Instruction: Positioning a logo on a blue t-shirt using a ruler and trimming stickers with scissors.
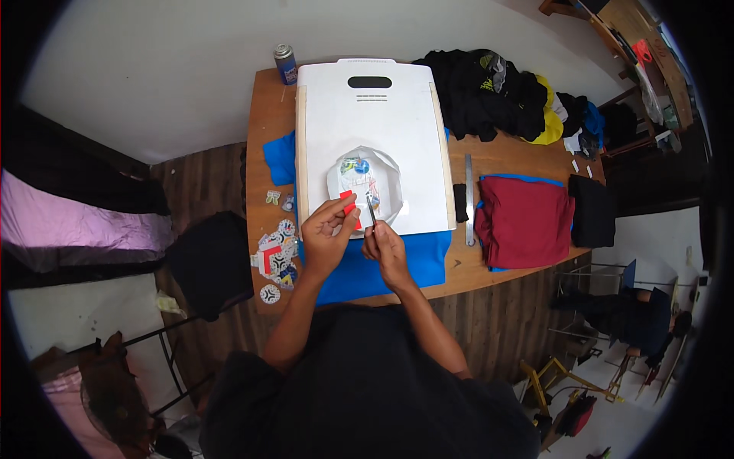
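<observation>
My left hand (329, 233) pinches a small flat red piece (347, 200). Between the fingers of my right hand (388, 249) is a slim dark pointed tool (371, 209), its tip close to the red piece; whether it is tweezers or a blade cannot be made out. Both hands are over the near rim of a round white bag or bin (332, 180) with printed scraps (356, 165) inside. This container rests on a large white panel (367, 126) with a dark oval slot.
Blue fabric (390, 268) lies under the panel. Cut-out stickers (279, 252) are spread at left. A spray can (285, 64) stands far left. At right are a steel ruler (469, 200), folded maroon cloth (526, 222) and black cloth (592, 212); a dark clothing heap (489, 96) sits behind.
</observation>
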A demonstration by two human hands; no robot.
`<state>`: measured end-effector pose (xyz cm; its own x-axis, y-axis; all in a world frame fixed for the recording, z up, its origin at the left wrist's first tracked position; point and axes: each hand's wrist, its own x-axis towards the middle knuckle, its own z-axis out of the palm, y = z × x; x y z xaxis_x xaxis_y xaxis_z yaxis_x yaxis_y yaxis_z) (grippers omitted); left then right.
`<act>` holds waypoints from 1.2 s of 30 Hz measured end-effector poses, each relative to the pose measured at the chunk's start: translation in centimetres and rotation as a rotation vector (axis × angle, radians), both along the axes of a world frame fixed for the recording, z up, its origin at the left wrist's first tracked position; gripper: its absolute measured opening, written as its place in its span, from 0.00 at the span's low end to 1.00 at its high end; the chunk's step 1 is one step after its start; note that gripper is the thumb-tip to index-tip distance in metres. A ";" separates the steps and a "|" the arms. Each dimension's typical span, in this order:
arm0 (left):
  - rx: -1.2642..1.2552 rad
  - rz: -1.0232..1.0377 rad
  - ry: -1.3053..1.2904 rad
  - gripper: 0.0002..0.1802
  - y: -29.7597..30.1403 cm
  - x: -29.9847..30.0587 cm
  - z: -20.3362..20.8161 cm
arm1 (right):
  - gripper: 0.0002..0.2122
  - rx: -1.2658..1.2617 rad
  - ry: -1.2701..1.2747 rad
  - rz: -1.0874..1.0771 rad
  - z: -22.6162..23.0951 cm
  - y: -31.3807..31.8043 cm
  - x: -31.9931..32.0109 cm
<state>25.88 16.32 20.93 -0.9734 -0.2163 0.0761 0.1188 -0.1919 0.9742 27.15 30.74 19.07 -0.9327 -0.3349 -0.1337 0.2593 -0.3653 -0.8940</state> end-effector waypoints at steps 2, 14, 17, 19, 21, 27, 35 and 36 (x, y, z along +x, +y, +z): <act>0.008 -0.005 0.009 0.18 0.0 0.0 0.0 | 0.17 -0.007 0.000 -0.003 0.0 -0.1 0.0; -0.003 -0.009 0.011 0.18 0.1 -0.1 0.5 | 0.17 -0.064 0.005 -0.027 -0.8 -0.3 -0.2; -0.013 -0.018 0.012 0.18 0.2 -0.2 0.2 | 0.18 -0.034 0.018 -0.038 -1.0 -0.1 -0.2; 0.015 -0.018 0.023 0.19 0.3 -0.2 0.0 | 0.18 -0.057 -0.021 -0.045 -0.8 0.0 -0.1; 0.019 -0.012 0.032 0.19 0.1 -0.1 0.1 | 0.19 -0.044 -0.018 -0.032 -0.3 -0.2 -0.1; 0.024 -0.034 0.014 0.20 0.1 0.0 0.5 | 0.18 -0.031 0.005 -0.022 -0.1 -0.4 -0.4; 0.010 -0.031 0.022 0.21 0.1 0.1 0.6 | 0.17 -0.030 0.018 -0.018 -0.6 -0.4 -0.4; 0.014 -0.032 0.016 0.21 0.1 0.1 0.6 | 0.17 -0.041 0.012 -0.017 -0.2 -0.4 -0.4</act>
